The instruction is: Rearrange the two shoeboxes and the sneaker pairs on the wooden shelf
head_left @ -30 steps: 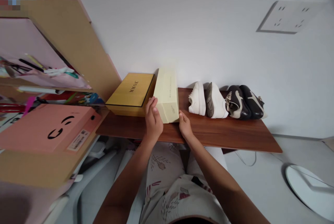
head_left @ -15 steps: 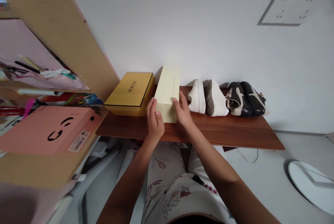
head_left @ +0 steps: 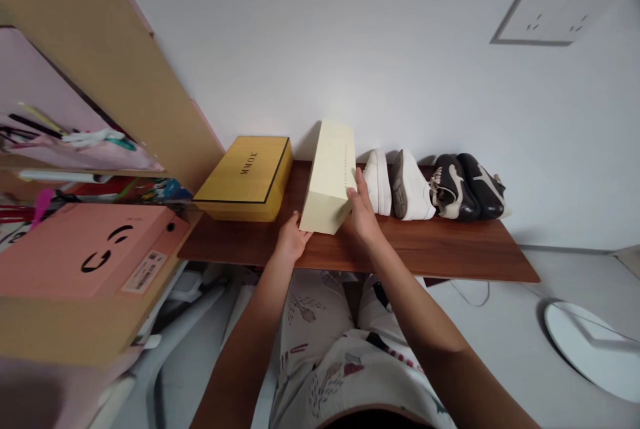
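Rightward went the cream box (head_left: pixel 330 165), which a second ago stood close beside the yellow box (head_left: pixel 245 175) and now had a strip of bare board between. It was over the brown board (head_left: pixel 440 252), far end toward the wall (head_left: pixel 300 35), near end toward the person; whether it rested flat or was raised could not be told.

On its left, the yellow box sat well apart, its lettered lid facing up. On its right, the first white shoe (head_left: pixel 382 182) stood just past the fingers and blocked that side. Beyond it, the second white shoe (head_left: pixel 417 192) lay tipped over, grey sole turned toward the first. Next came the black shoes (head_left: pixel 480 189), side by side.

The cream box was between the hands, gripped from both sides. The left hand (head_left: pixel 293 239) held the lower left corner of its near end, fingertips partly hidden beneath. The right hand (head_left: pixel 363 215) clasped the right side, thumb over the front edge, fingers stretched along the flank, close to the first white shoe; whether they touched it was unclear.

Farther left lay a pink box (head_left: pixel 95 245) on a tan ledge (head_left: pixel 60 329). Up on the right, the wall bore sockets (head_left: pixel 557 12).
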Available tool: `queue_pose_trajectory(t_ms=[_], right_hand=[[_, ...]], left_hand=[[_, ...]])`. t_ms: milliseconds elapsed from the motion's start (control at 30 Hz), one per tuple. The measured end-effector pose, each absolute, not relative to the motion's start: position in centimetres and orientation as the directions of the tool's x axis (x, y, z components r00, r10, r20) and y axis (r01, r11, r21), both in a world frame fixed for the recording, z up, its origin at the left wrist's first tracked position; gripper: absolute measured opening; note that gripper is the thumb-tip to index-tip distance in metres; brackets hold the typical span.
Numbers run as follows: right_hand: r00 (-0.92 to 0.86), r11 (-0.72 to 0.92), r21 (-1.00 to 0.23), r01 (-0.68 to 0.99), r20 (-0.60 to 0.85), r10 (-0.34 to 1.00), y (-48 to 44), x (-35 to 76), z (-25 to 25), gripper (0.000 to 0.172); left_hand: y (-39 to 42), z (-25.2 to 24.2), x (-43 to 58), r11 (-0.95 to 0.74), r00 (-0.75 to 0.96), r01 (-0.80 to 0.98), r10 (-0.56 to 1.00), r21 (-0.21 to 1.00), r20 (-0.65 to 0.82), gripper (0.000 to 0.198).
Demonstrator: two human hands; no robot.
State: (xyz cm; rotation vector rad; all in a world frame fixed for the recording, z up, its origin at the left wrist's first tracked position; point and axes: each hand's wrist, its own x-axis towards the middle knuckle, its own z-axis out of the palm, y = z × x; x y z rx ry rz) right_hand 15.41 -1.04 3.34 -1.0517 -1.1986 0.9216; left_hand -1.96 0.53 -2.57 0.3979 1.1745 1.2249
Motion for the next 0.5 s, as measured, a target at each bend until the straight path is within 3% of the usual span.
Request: queue_pose_trajectory(t_ms=[100,200,500], right_hand=[[0.149,0.248,-0.968,-0.047,0.239,0.96,-1.2,16.4,3.0,0.064],[0.172,0.25,-0.966,-0.064,0.236,0.956,-1.3,17.1,2.5,0.059],[0.238,0.193,-0.977,-0.093,0.167,0.957,-2.2,17.2,-1.1,0.054]], left_hand=[[0.3,-1.9,-1.6,0.41,-0.03,-0.59,0.85,0.695,-0.526,0.021],[-0.2,-1.1,-1.5,0.383,-0.064,-0.618,0.846,0.687,-0.529,0.022],[-0.7,0.3,-4.1,0.163,-0.281,-0.452,0.907,0.877,-0.314,0.023]])
